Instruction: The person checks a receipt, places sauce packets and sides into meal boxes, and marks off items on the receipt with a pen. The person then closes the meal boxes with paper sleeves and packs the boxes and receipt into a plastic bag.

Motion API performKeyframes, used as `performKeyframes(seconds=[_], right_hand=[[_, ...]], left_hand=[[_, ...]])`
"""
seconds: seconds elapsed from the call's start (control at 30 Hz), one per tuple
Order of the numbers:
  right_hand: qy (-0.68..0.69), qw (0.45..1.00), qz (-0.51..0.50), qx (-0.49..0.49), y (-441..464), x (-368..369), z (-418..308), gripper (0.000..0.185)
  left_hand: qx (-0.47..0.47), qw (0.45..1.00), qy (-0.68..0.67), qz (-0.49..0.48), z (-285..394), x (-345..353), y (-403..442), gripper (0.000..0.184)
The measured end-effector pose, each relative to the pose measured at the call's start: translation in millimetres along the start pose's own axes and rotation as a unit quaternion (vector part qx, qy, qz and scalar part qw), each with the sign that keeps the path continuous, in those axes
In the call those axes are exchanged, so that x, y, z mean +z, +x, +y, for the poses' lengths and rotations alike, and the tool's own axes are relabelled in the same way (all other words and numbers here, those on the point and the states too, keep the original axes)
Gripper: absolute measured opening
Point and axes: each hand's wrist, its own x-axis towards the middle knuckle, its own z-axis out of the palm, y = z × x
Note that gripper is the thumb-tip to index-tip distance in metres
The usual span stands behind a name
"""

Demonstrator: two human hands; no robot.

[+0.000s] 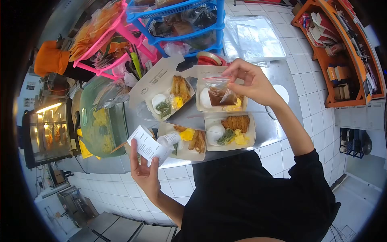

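Note:
My left hand (147, 176) holds a printed paper receipt (147, 146) between thumb and fingers; its lower end curls over the front left meal box (200, 156). My right hand (252, 82) pinches the top of a small zip bag of brown sauce (222, 96). The sauce bag is over the back right meal box (201, 105), partly hiding its food. A back left meal box (177, 112) and a front right meal box (231, 147) stand open too, holding rice, fried cutlet pieces, greens and yellow egg-like food.
Blue stacked baskets (183, 38) and a pink basket (115, 30) rise behind the boxes. A green-lidded container (90, 105) stands left. Clear plastic bags (252, 38) and a red tape roll (209, 59) lie at the back of the metal table (296, 115). An orange shelf (322, 48) is at right.

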Motion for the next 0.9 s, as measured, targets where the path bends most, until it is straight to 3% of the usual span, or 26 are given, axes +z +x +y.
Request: performKeyframes(seconds=[0.07, 0.2, 0.3, 0.37, 0.47, 0.57, 0.6, 0.67, 0.73, 0.9], right_hand=[[0.033, 0.999, 0.033, -0.024, -6, 6, -8, 0.021], [0.09, 0.995, 0.002, -0.032, -41, 14, -34, 0.014], [0.166, 0.981, -0.039, 0.095, -80, 41, -31, 0.014], [0.208, 0.97, -0.021, 0.126, -102, 68, -4, 0.012], [0.002, 0.975, 0.114, 0.189, -123, 100, 63, 0.008], [-0.317, 0.936, 0.139, 0.063, -128, 106, 79, 0.004], [-0.333, 0.933, 0.138, 0.008, -126, 104, 74, 0.008], [-0.176, 0.979, 0.06, 0.081, -119, 96, 50, 0.006], [-0.036, 0.989, -0.017, 0.144, -105, 80, 16, 0.004], [0.05, 0.996, 0.005, 0.079, -16, 26, -74, 0.009]], left_hand=[[0.003, 1.0, 0.002, 0.007, 1, -2, -6, 0.075], [0.007, 1.0, 0.023, 0.013, -1, -13, -16, 0.071], [-0.008, 1.0, 0.01, 0.018, 1, -13, -22, 0.071], [-0.002, 1.0, 0.002, 0.021, -2, -14, -23, 0.074], [-0.007, 1.0, -0.004, 0.019, -6, -13, -23, 0.074], [-0.025, 1.0, 0.007, -0.006, -2, -11, -22, 0.072], [-0.029, 0.999, 0.012, -0.014, 0, -10, -21, 0.071], [-0.038, 0.999, 0.001, 0.011, 2, -9, -19, 0.073], [-0.034, 0.999, -0.007, 0.027, 3, -10, -15, 0.074], [-0.015, 0.999, -0.01, 0.041, 3, -18, -10, 0.073]])
